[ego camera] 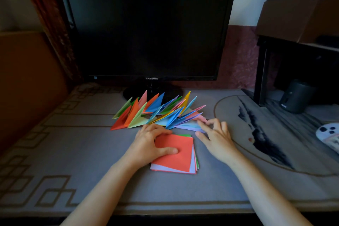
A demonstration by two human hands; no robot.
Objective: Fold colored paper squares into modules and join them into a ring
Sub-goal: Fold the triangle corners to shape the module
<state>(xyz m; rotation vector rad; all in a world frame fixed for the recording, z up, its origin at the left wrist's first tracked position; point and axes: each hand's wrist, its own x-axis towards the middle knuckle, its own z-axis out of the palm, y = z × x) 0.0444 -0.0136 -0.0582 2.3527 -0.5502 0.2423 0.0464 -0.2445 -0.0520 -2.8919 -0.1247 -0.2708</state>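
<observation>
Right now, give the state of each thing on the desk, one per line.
Monitor: off, screen dark.
Modules: folded, lying in a loose row.
Stack: flat, unfolded, red sheet on top.
Left hand: rests on stack, thumb on red sheet.
Right hand: open, fingertips at the rightmost modules.
Phone: lying camera side up.

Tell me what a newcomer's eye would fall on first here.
The bright fan of folded paper modules spread on the desk before the dark monitor. Nearer, a stack of paper squares with a red sheet on top lies under the left hand, while the right hand touches the fan's right end.
</observation>
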